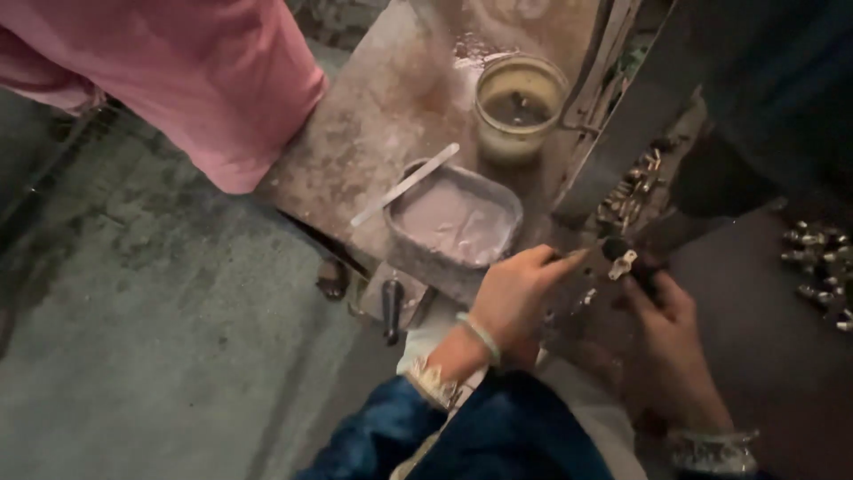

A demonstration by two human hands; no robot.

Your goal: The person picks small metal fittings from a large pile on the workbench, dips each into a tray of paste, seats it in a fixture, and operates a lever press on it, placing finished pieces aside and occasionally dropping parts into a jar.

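My left hand [515, 293] is closed around the end of a dark tool or rod, fingers pointing right, just below a grey tray of pale paste [404, 244]. My right hand [662, 329] pinches a small pale metal fitting [621, 262] at its fingertips. The two hands are close together, left of a dark machine frame [622, 151]. A blue sleeve and bangles show on my wrists. What exactly the left hand grips is dim and hard to make out.
A flat stick [404, 185] leans on the tray's rim. A round jar of murky liquid [518, 107] stands behind it on a stained slab [355, 142]. Several small metal fittings [817, 267] lie at the right. A person in pink [204, 80] stands at the upper left.
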